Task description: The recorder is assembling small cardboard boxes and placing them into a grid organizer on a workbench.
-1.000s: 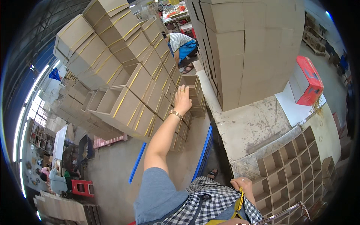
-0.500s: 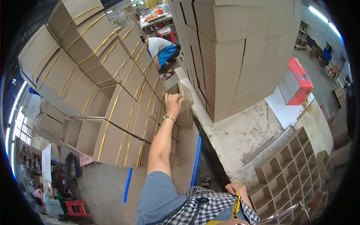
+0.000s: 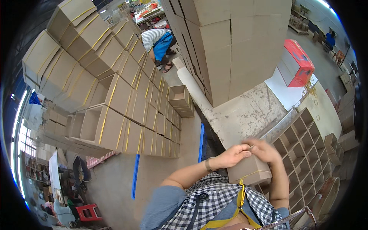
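A small brown cardboard box point(image 3: 248, 168) stands close against my front, with a thin yellow band around its lower part. Over the box's far edge my two hands meet. My left hand point(image 3: 234, 155) is closed in a pinch, thumb against curled fingers. My right hand point(image 3: 265, 150) curves in from the other side, somewhat blurred, its bent fingertips against the left. What lies between the fingers is too small to make out. Ahead and left, a short stack of open-topped cardboard boxes point(image 3: 180, 100) stands at the end of a tall banded row.
Tall banded boxes point(image 3: 126, 96) fill the left; another high cardboard stack point(image 3: 245, 53) rises ahead. To the right are a divided cardboard grid point(image 3: 303, 153), a red-topped box point(image 3: 297, 65) and loose yellow bands point(image 3: 312, 92). A person in a blue apron point(image 3: 163, 44) bends down farther off.
My left hand has come back from the short box stack ahead to my front and joined my right hand at the small box. The right hand has risen.
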`<state>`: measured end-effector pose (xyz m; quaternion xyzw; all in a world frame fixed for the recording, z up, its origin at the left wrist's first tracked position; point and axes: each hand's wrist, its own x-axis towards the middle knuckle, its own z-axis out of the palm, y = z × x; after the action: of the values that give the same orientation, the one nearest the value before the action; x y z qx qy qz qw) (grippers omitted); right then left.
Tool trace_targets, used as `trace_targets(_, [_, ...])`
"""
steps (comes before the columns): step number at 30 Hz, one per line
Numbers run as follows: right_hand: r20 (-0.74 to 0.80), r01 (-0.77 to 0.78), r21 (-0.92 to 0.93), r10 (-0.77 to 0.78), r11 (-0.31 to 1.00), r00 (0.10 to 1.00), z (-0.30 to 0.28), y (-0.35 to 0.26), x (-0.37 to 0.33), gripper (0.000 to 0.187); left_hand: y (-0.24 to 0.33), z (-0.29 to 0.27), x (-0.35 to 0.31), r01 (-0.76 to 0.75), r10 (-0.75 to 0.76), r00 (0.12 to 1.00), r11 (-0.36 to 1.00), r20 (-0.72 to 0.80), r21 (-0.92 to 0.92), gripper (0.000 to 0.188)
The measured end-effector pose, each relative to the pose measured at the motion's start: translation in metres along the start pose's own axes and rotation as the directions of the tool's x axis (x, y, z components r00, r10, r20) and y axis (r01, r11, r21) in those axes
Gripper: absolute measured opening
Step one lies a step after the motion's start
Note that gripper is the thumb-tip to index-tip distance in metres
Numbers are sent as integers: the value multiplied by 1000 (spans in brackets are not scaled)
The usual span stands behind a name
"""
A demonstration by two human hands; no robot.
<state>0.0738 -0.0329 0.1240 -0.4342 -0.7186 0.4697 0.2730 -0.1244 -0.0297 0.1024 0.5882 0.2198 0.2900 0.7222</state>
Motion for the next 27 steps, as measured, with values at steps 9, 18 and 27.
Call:
trace_targets(9, [15,-317,222,322,922,947,44,61,-43,79,-29,16,-1,-23,-111,991,417,76,908,19])
trace_targets(18, [-99,-276,316,321,908,942,41,51,-73,67,-121,-103,28,208,115,962,277,-247,938,7])
trace_targets(27, [-454,-133,634,506,762,733,5,82,-85,35,-20,55,-22,-488,561,820,587,110,646,14])
